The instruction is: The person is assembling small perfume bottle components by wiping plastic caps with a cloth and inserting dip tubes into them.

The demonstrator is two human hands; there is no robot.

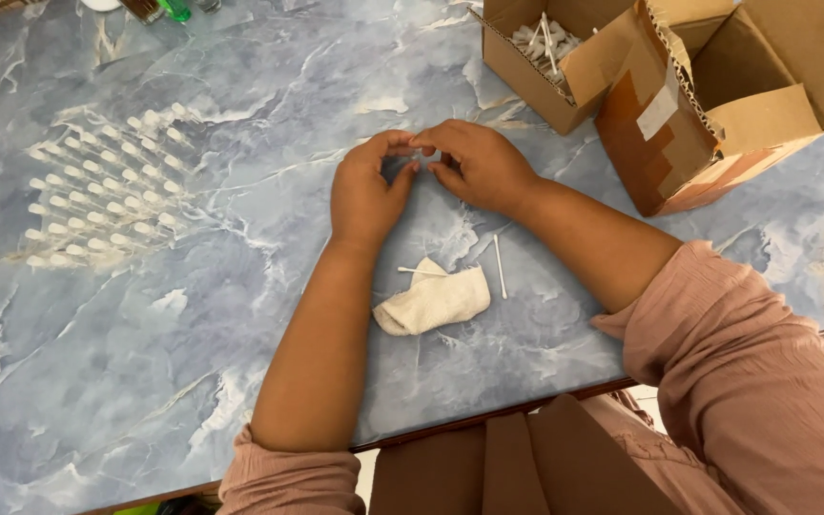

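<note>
Marble-blue table [240, 362]. Left hand [364, 195] and right hand [479, 164] meet fingertip to fingertip, pinching something small between them; item too small to identify. Just below grip: white cloth [431, 300], two loose sticks [500, 265]. Left of grip: rows of white-tipped sticks [107, 186]. Upper right: open box [545, 57] holding more. Step judged: fine fingertip handling, needing steady pinch.

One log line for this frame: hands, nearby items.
left hand: fingertips meeting right hand, contents unclear | near: white cloth, stick | table

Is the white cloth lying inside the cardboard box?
No, the white cloth lies on the marble table below both hands, far from the cardboard box.
</note>
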